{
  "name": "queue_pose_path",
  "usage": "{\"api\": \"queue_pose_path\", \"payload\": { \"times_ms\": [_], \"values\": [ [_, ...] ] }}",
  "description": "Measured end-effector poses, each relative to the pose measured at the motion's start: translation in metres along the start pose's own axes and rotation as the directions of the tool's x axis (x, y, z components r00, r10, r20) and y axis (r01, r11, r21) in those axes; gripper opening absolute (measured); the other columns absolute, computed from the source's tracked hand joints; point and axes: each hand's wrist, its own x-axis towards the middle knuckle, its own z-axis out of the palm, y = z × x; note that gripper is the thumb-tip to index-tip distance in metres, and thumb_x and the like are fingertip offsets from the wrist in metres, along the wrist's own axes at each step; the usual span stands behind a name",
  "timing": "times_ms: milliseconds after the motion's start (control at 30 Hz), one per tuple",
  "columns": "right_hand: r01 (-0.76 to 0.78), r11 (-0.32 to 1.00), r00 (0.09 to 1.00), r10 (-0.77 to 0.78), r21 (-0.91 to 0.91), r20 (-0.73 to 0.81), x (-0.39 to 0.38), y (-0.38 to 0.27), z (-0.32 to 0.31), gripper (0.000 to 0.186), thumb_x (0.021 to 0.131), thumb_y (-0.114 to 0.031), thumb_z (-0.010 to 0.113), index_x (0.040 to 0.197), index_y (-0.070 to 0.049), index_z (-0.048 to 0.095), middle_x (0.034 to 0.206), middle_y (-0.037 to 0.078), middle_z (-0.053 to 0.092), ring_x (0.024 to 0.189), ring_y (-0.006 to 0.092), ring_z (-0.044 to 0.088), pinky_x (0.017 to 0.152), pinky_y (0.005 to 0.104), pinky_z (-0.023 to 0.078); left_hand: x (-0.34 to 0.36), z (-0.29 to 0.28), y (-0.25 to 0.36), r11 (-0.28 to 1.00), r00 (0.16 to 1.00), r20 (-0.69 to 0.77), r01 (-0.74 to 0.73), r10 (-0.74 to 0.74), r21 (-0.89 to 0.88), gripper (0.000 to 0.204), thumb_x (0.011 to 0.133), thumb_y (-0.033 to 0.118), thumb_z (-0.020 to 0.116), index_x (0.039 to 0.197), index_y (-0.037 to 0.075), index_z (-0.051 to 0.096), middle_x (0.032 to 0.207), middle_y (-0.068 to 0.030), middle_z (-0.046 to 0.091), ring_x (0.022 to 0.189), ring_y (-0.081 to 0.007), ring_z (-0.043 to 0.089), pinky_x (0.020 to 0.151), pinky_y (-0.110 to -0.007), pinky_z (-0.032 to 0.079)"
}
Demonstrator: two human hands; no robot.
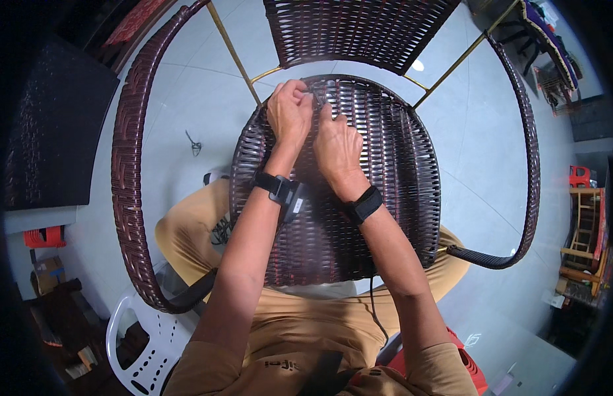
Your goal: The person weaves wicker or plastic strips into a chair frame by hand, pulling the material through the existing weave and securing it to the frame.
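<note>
A dark brown woven chair seat (392, 178) lies before me, between my legs. At its far left edge, my left hand (290, 111) has thumb and fingers pinched together. My right hand (339, 142) is curled just beside it, thumb pointing toward the left fingertips. Something thin and dark may run between the two hands, but it is too small to name. Beyond the seat stands the woven backrest (359, 33), joined by a gold metal frame (231, 47). Both wrists wear black straps.
A finished-looking wrapped armrest (129, 145) curves on the left, a second armrest (531, 158) on the right. A small tangle of dark strand (195, 145) lies on the pale floor. A white plastic chair (148, 350) stands at lower left, wooden furniture (583, 231) at far right.
</note>
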Motion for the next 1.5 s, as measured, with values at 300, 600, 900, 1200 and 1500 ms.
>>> {"api": "queue_pose_path", "payload": {
  "times_ms": [300, 600, 900, 1200, 1500],
  "values": [
    [0.051, 0.996, 0.996, -0.046, 0.074, -0.078, -0.007, 0.022, 0.022, 0.042, 0.076, -0.006, 0.05, 0.118, -0.004, 0.045, 0.078, 0.018, 0.058, 0.055, 0.0332, 0.06, 0.046, 0.0412, 0.047, 0.001, -0.001, 0.005, 0.998, 0.997, 0.066, 0.047, -0.05, 0.048, 0.018, 0.072, 0.006, 0.058, 0.089, 0.007, 0.054, 0.072, -0.0079, 0.054, 0.066, -0.0275, 0.054, 0.059, -0.039, 0.042],
    [0.17, 0.984, 0.962, -0.155, 0.051, -0.223, -0.007, 0.033, 0.034, 0.041, 0.074, -0.004, 0.051, 0.115, -0.002, 0.051, 0.076, 0.012, 0.055, 0.049, 0.025, 0.057, 0.041, 0.0345, 0.046, 0.002, 0.007, 0.0, 0.998, 0.993, 0.101, 0.063, -0.063, 0.004, 0.016, 0.076, 0.009, 0.055, 0.092, 0.008, 0.054, 0.076, -0.0093, 0.056, 0.068, -0.0285, 0.055, 0.06, -0.04, 0.042],
    [0.148, 0.983, 0.961, -0.117, 0.105, -0.251, -0.003, 0.035, 0.033, 0.035, 0.078, -0.006, 0.051, 0.113, -0.004, 0.051, 0.073, 0.015, 0.058, 0.049, 0.0309, 0.058, 0.042, 0.0394, 0.048, 0.016, 0.001, 0.013, 0.954, 0.978, 0.044, -0.211, 0.206, 0.213, 0.012, 0.076, 0.005, 0.056, 0.084, 0.003, 0.064, 0.08, -0.0144, 0.057, 0.074, -0.0335, 0.058, 0.067, -0.041, 0.046],
    [0.084, 0.983, 0.986, -0.059, 0.164, -0.156, -0.003, 0.028, 0.026, 0.038, 0.074, -0.002, 0.049, 0.113, -0.001, 0.05, 0.08, 0.018, 0.058, 0.06, 0.0342, 0.061, 0.052, 0.0413, 0.05, 0.015, 0.005, 0.013, 0.855, 0.924, 0.161, -0.382, 0.346, 0.352, 0.006, 0.077, 0.006, 0.056, 0.077, 0.003, 0.061, 0.085, -0.013, 0.056, 0.068, -0.0374, 0.058, 0.061, -0.045, 0.047],
    [0.113, 0.987, 0.982, -0.093, 0.112, -0.166, -0.005, 0.025, 0.023, 0.036, 0.077, -0.006, 0.049, 0.111, 0.004, 0.05, 0.081, 0.017, 0.058, 0.057, 0.0277, 0.061, 0.048, 0.0344, 0.05, 0.023, 0.011, 0.018, 0.836, 0.941, 0.177, -0.336, 0.287, 0.434, 0.003, 0.072, 0.0, 0.056, 0.074, -0.003, 0.056, 0.078, -0.0195, 0.057, 0.071, -0.0397, 0.056, 0.063, -0.046, 0.046]
  ]
}}
